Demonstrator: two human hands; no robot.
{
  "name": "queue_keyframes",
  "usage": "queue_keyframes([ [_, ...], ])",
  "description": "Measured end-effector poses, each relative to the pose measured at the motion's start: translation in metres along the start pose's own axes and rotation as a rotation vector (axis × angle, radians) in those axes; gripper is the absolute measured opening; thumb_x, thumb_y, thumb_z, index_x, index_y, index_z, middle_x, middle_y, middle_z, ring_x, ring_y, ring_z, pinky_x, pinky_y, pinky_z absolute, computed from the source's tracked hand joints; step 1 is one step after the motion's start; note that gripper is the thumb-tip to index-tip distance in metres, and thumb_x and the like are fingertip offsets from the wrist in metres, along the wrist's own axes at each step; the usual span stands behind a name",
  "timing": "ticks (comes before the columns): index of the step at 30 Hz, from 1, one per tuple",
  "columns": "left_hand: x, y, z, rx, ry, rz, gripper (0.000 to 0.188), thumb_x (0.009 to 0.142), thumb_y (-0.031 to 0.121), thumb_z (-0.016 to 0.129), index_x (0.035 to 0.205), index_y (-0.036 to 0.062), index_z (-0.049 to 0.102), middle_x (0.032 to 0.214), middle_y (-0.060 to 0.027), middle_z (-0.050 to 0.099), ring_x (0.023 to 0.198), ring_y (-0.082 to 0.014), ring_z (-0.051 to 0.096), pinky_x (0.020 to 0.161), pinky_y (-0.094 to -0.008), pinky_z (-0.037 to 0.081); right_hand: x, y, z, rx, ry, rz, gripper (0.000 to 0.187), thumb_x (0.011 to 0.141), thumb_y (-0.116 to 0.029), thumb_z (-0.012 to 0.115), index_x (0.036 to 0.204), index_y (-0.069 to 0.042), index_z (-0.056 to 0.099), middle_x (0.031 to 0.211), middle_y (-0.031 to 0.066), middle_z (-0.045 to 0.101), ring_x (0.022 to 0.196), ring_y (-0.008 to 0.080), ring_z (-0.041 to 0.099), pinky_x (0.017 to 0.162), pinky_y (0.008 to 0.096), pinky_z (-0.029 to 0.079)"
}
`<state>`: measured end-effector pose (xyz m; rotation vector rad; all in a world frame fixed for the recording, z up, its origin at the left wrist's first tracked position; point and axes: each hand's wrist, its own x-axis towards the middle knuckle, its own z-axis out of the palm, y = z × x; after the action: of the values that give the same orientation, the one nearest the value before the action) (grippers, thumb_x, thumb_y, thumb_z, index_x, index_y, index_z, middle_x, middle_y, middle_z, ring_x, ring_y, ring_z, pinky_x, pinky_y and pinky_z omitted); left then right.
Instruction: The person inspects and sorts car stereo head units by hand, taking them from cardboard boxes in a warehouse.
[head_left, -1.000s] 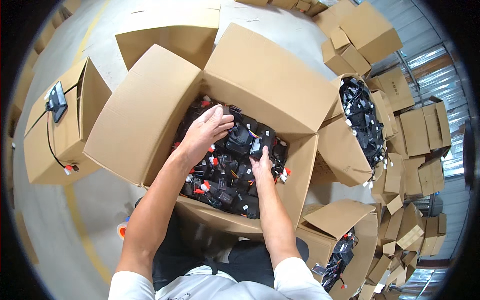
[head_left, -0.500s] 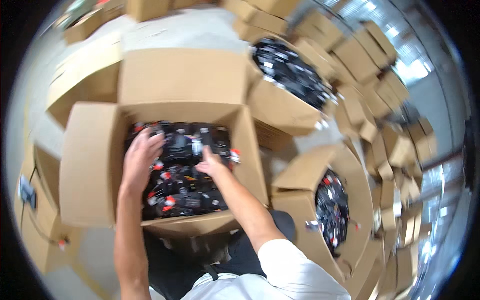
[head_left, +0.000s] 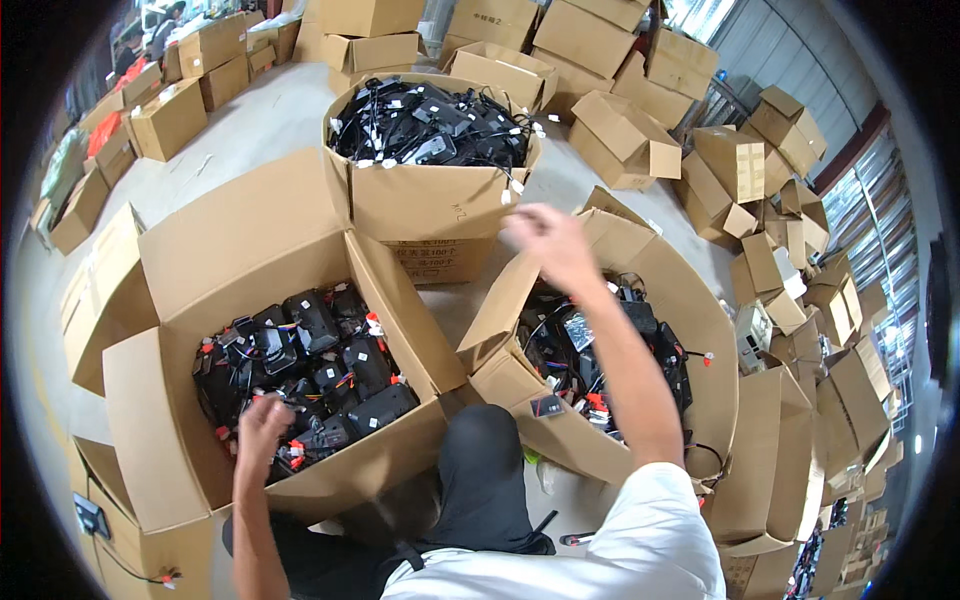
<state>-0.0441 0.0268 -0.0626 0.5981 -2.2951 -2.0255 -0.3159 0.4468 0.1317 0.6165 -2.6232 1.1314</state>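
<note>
Blk units [head_left: 312,322] w/ wires + red/wht plugs: heaped loose in L box [head_left: 405,310], front-left of you, flaps spread. Your L hand [head_left: 264,428] is over near-left part of that heap, fingers bent; can't tell if it's gripping or touching anything.

Your R hand [head_left: 548,240] is up above far-left edge of R box [head_left: 712,345], forearm crossing over its opening. Fingers curled, blurred; can't tell if anything's in them.

R box holds more dk parts [head_left: 640,318] + cables, red plug hanging out by its right wall. Small dk card [head_left: 547,405] at its near-left edge. Back box [head_left: 415,205], beyond & btwn other two, is piled to rim w/ blk cabled units [head_left: 430,120]; wht plugs dangle over front edge.

Your blk trouser knee [head_left: 482,465] sits btwn L & R boxes. Lower left: dk flat device [head_left: 91,516] on another carton, cable trailing to red/wht plug. Farther out: gray floor [head_left: 245,130], stacked cartons [head_left: 580,40] at back, jumbled open cartons [head_left: 770,450] along right.
</note>
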Motion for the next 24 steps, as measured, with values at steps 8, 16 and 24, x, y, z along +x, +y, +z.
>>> queue_keyframes([
  [8,-0.014,-0.012,0.055,0.503,-0.017,0.002,0.031,0.092,0.022,0.066,0.107,-0.0051,0.068,0.081,-0.0149,0.072,0.075,-0.0172,0.068,0.069,-0.0323,0.053,-0.113,0.274,-0.044,-0.401,0.006,0.519,0.096,0.065,-0.051,0.084,0.133,0.007,0.049,0.119,0.027,0.064,0.113,0.0378,0.062,0.097,0.0415,0.048],
  [16,-0.017,-0.023,0.053,0.566,0.022,0.005,0.032,0.091,0.02,0.067,0.109,-0.0065,0.067,0.083,-0.0175,0.072,0.074,-0.0204,0.069,0.07,-0.0333,0.053,-0.153,0.208,-0.005,0.27,-0.45,0.69,0.037,0.075,-0.026,0.083,0.098,-0.002,0.068,0.082,0.0027,0.066,0.07,0.0115,0.061,0.059,0.0288,0.052],
  [24,-0.017,-0.029,0.049,0.617,0.057,0.111,0.032,0.089,0.022,0.065,0.106,-0.0054,0.068,0.084,-0.0188,0.071,0.076,-0.0223,0.069,0.071,-0.0339,0.053,-0.129,0.142,-0.083,0.875,-0.108,0.618,0.033,0.088,-0.019,0.068,0.113,0.003,0.064,0.103,0.0091,0.071,0.085,0.0179,0.069,0.072,0.0328,0.058],
])
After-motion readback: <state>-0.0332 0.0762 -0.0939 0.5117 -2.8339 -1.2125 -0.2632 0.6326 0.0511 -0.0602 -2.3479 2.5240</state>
